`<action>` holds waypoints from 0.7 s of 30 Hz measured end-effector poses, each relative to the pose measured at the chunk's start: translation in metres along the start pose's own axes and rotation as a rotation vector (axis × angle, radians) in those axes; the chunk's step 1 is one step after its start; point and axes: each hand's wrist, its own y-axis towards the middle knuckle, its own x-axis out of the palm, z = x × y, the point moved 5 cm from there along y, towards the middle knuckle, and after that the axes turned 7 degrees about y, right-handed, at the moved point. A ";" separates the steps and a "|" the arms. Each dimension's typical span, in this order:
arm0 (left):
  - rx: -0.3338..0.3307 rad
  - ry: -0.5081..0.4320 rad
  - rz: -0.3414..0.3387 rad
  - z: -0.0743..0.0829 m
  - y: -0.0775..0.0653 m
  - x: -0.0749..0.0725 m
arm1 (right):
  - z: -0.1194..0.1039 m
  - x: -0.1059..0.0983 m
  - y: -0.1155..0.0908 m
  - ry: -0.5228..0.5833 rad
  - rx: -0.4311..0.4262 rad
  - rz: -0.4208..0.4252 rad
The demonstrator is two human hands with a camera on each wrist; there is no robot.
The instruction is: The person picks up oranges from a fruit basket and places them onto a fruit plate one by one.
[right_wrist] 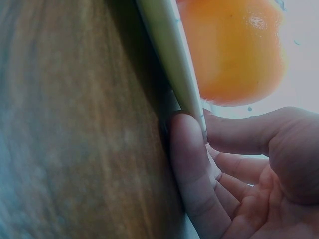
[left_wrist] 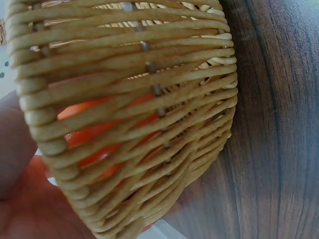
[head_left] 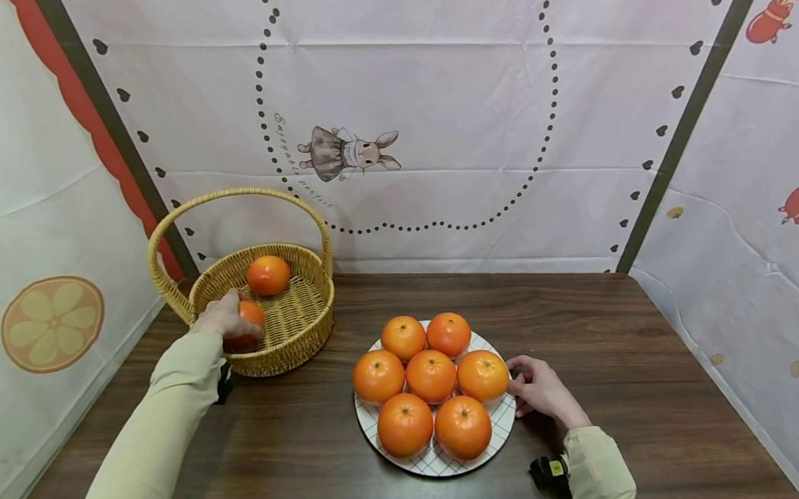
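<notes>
My left hand (head_left: 224,318) reaches over the near left rim of the wicker basket (head_left: 317,329) and grips a reddish orange (head_left: 251,316) low inside it. In the left wrist view, this orange (left_wrist: 94,134) shows through the weave, which hides part of the grip. A second orange (head_left: 268,276) lies farther back in the basket. My right hand (head_left: 544,390) pinches the right rim of a round white checked plate (head_left: 502,419). The right wrist view shows the plate rim (right_wrist: 182,74) between thumb and finger. Several oranges (head_left: 431,377) sit on the plate.
The basket's tall arched handle (head_left: 241,191) rises above the left forearm. Basket and plate stand apart on the dark wooden table (head_left: 302,446). Printed cloth walls (head_left: 432,110) enclose the table at the back and both sides.
</notes>
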 end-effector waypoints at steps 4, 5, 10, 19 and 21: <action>-0.013 -0.017 0.016 -0.001 0.000 0.002 | 0.000 0.000 0.000 0.000 -0.002 -0.001; -0.014 -0.018 0.019 -0.001 -0.001 0.003 | 0.000 0.000 0.000 0.002 -0.001 0.000; -0.027 -0.010 0.029 -0.001 0.002 0.006 | 0.000 0.000 0.000 0.005 -0.004 0.000; -0.017 -0.055 0.105 0.001 0.005 0.004 | 0.000 0.000 0.000 -0.002 -0.003 -0.001; -0.022 -0.070 0.122 0.000 0.005 0.005 | 0.000 0.000 0.000 -0.002 -0.002 -0.001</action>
